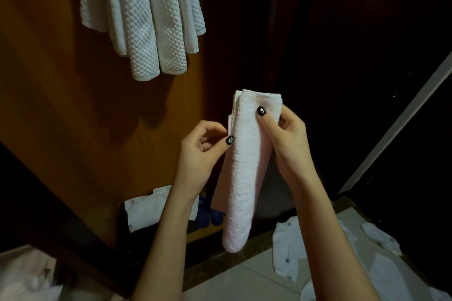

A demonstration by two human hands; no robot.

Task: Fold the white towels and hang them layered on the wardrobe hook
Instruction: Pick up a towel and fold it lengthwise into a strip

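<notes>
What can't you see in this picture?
Head view:
- Hook: cut off by the top edge, above the hung towels.
- Fingers of the right hand: partly behind the held towel.
- Blue things: half covered by the left arm and towel, too dark.
- Bottom-left cloth: blurred.

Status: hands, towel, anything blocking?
Hands: left hand pinches edge of folded towel, right hand grips its top. Not yet hung. Above left, other towels hang against wardrobe door; nothing between.

Pale tiled floor [244, 281] carries crumpled white buttoned garments [291, 252] at the right
</notes>
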